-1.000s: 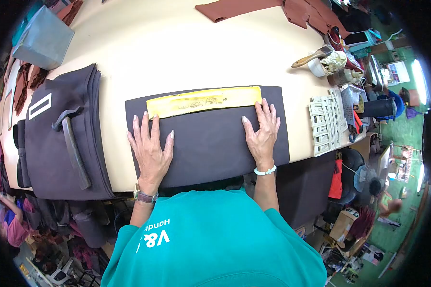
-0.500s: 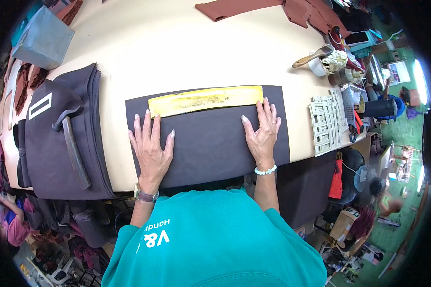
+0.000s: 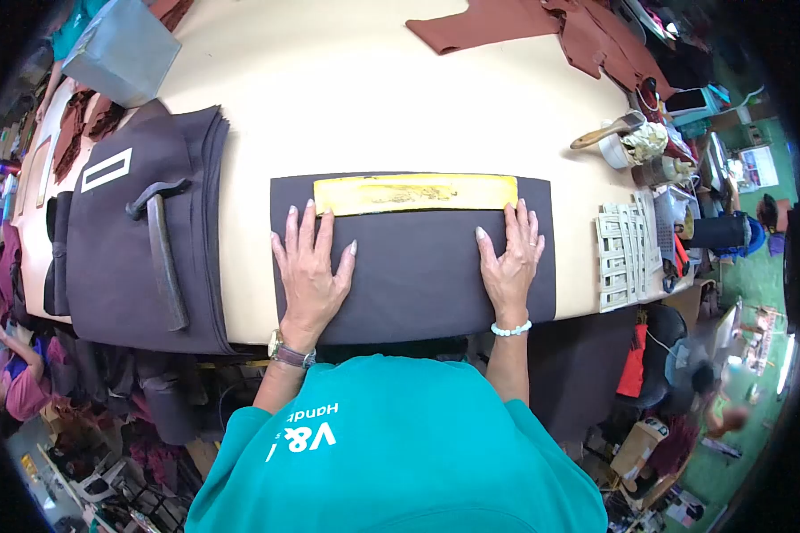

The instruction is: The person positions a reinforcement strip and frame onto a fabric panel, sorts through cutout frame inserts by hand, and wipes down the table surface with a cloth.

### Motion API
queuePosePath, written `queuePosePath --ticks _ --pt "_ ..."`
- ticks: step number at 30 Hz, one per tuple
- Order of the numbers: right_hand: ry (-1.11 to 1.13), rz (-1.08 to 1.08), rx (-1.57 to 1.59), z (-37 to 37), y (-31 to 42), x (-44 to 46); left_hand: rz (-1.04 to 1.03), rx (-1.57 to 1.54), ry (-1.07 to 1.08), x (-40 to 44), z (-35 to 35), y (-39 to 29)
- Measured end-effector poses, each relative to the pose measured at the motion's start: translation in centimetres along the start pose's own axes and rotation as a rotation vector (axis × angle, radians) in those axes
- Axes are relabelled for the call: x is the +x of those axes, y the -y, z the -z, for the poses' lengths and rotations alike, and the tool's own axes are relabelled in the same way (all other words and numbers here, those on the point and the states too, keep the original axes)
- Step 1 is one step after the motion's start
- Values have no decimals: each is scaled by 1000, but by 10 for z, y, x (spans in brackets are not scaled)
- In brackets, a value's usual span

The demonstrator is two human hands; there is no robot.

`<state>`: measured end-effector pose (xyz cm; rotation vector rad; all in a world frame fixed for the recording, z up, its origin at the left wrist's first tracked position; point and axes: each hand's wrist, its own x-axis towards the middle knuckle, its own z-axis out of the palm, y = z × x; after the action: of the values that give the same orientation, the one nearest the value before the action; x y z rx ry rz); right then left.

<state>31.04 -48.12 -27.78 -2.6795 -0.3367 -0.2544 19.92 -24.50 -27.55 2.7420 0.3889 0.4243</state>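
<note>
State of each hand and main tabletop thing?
Dark rectangular sheet: spread flat
Yellow rectangular strip: smudged, flat on that sheet
Left hand: spread, at strip's left end
Right hand: spread, at strip's right end
Dark sheet stack: layered, edges uneven
Grey slender hammer: lying on stack
Wooden-handled brush: resting atop white tub

I see the counter (image 3: 347, 107) brightly lit, its upper middle washed nearly white. A light strip (image 3: 786, 364) glares at right; my lens bows the edges into black corners, the background soft.
</note>
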Motion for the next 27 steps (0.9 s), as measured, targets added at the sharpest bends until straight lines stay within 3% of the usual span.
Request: queuePosePath --ticks 27 --pt "14 -13 4 1 2 -1 -3 13 5 -1 0 0"
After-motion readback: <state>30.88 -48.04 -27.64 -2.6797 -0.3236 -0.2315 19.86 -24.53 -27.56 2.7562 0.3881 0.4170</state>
